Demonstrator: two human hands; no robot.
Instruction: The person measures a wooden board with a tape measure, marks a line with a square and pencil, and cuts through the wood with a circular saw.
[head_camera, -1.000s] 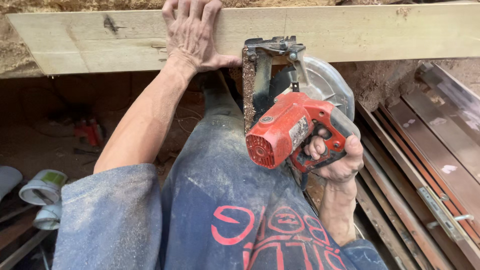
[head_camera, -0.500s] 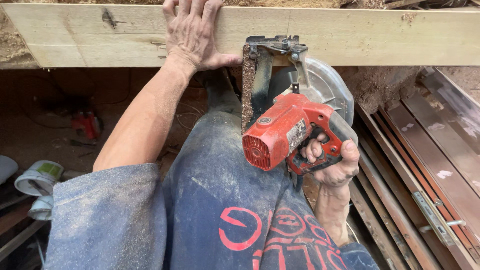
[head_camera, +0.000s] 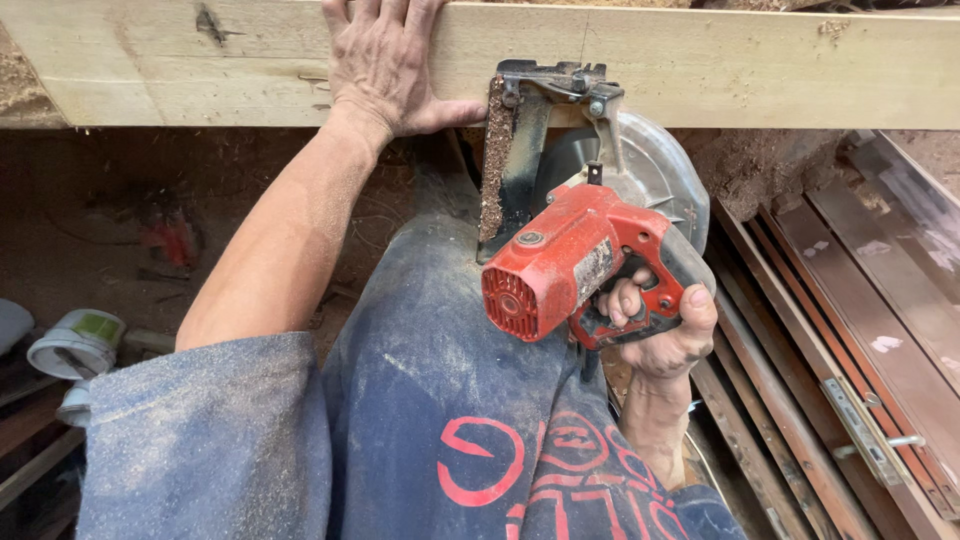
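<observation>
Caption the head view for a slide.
Left hand pressing flat on a pale wooden plank while the right hand grips a red circular saw at its edge.

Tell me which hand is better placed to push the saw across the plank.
Right, probably. The right hand grips the red circular saw by its handle, its base plate at the plank edge. The left hand lies flat on the plank, beside the saw, steadying it.

Plank (head_camera: 780, 65) under my left hand (head_camera: 385, 70), saw (head_camera: 570, 250) shoe on its edge; plank's support probably sawdust-covered, unclear.
</observation>
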